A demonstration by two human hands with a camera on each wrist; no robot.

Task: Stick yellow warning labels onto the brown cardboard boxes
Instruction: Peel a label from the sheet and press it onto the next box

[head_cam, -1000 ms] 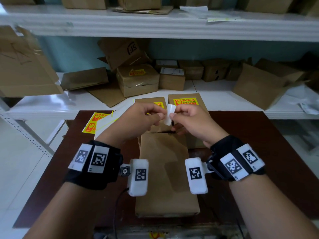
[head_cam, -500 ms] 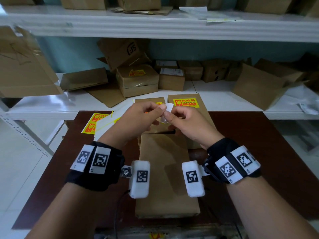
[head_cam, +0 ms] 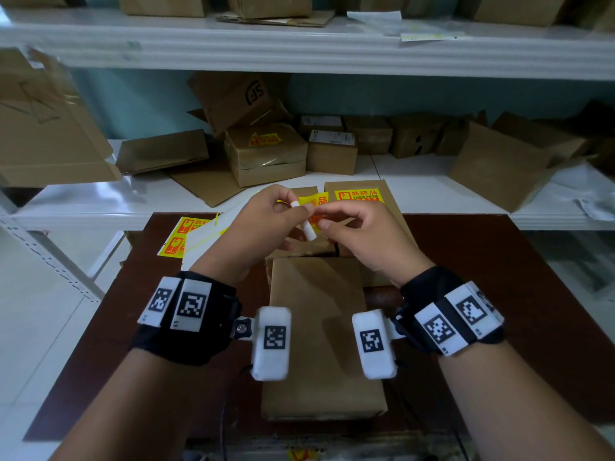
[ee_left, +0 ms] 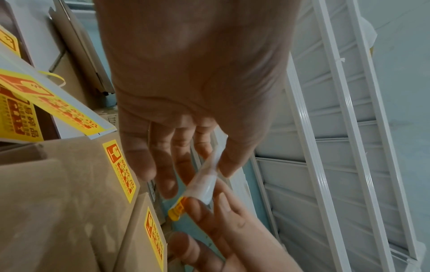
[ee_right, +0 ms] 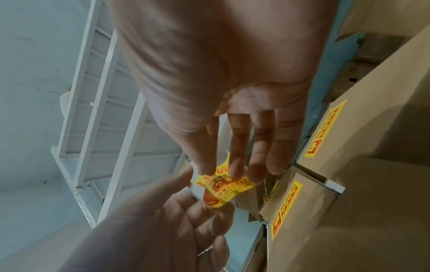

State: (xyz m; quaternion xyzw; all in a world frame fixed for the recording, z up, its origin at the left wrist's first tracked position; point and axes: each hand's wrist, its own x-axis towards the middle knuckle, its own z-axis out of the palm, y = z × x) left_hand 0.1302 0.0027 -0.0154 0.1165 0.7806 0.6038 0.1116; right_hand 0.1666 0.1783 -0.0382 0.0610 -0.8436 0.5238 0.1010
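A plain brown cardboard box (head_cam: pixel 319 344) lies lengthwise on the dark table in front of me. Above its far end my left hand (head_cam: pixel 296 207) pinches a curled white backing strip (head_cam: pixel 305 224) between thumb and forefinger. My right hand (head_cam: pixel 324 217) pinches the yellow warning label (head_cam: pixel 317 199), which is partly peeled off the strip. The left wrist view shows the backing strip (ee_left: pixel 206 182) in my left hand (ee_left: pixel 209 165). In the right wrist view my right hand (ee_right: pixel 221 173) holds the crumpled label (ee_right: pixel 223 185). Behind the hands lies a labelled box (head_cam: pixel 361 197).
A sheet of yellow labels (head_cam: pixel 183 234) lies on the table's (head_cam: pixel 499 294) far left. A white shelf (head_cam: pixel 83 207) behind the table holds several brown boxes, one (head_cam: pixel 266 154) with a label, and flattened cardboard (head_cam: pixel 163 154). An open box (head_cam: pixel 499 164) stands at the right.
The white piece held flat between both hands has split: the backing now curls in my left hand while the yellow label comes away in my right. Both hands rose slightly.
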